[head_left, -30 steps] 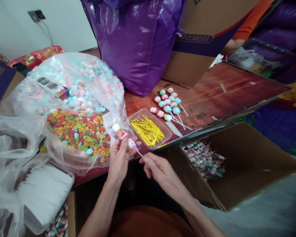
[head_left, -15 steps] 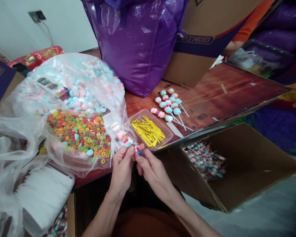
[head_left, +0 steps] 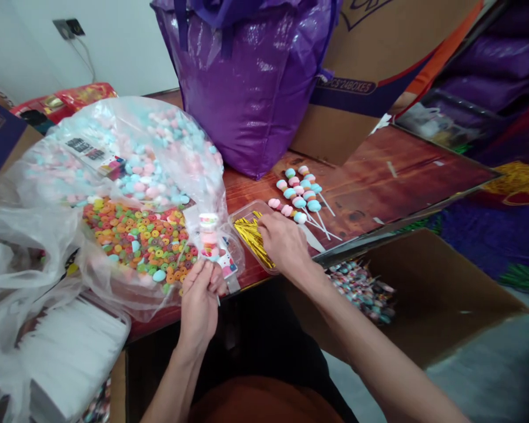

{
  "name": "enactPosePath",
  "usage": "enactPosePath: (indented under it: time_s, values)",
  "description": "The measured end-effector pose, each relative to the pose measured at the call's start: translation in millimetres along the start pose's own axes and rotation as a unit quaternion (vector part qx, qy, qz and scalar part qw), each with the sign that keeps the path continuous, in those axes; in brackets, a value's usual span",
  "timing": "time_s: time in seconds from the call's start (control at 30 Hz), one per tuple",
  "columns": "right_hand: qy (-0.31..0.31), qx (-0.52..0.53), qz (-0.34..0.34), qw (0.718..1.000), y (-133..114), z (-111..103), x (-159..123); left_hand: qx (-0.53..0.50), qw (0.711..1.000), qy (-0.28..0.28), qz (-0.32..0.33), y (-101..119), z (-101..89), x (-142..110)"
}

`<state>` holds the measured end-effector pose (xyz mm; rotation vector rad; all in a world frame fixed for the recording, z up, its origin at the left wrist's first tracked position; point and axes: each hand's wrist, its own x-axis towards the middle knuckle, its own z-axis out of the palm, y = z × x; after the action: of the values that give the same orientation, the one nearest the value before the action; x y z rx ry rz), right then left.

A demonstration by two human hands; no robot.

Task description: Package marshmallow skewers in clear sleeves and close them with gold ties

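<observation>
My left hand (head_left: 201,288) is closed around the stick of a candy skewer (head_left: 209,238), which stands upright in a clear printed wrapper. Its pink and orange pieces show above my fingers. To the right, my right hand (head_left: 284,241) reaches into a clear plastic tray (head_left: 271,270) of gold twist ties (head_left: 250,234). Its fingertips are bent down among the ties, and whether they pinch one is hidden. Just beyond that hand lie several unwrapped marshmallow skewers (head_left: 298,191) on white sticks. A printed card or wrapper (head_left: 228,264) rests on the table edge beside my left hand.
A big clear bag (head_left: 127,147) holds pink and blue marshmallows and gummy rings (head_left: 136,235). White sleeves or sticks (head_left: 74,346) fill a container at lower left. A purple bag (head_left: 251,88) stands behind. An open carton (head_left: 441,294) with wrapped candies sits below the table's right edge.
My right hand has left the wrapped skewer and moved right and up into the tray of ties. My left hand has shifted left and down, holding the skewer more upright.
</observation>
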<state>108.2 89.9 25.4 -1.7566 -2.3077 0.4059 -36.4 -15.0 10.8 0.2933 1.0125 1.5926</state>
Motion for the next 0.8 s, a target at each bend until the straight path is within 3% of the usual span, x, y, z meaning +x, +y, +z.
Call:
enactPosePath:
  time_s: [0.1,0.23,0.43,0.63,0.8]
  values:
    - [-0.027,-0.066,0.009,0.997,5.9,13.3,21.6,0.003,0.999,-0.002,-0.041,-1.9,-1.6,0.3]
    - [-0.034,-0.071,0.007,0.997,7.2,23.8,26.6,-0.023,0.997,0.002,-0.076,-0.8,-2.1,1.7]
    - [-0.027,-0.068,0.025,0.997,9.1,17.2,18.9,0.000,0.998,-0.036,-0.044,-4.7,-3.1,9.1]
    - [0.047,0.106,-0.020,0.993,22.8,20.0,6.3,0.006,1.000,-0.019,0.015,-12.3,-0.6,14.6]
    - [0.040,0.147,-0.002,0.988,27.0,25.8,2.9,0.028,0.999,-0.021,0.027,-10.3,3.0,16.1]
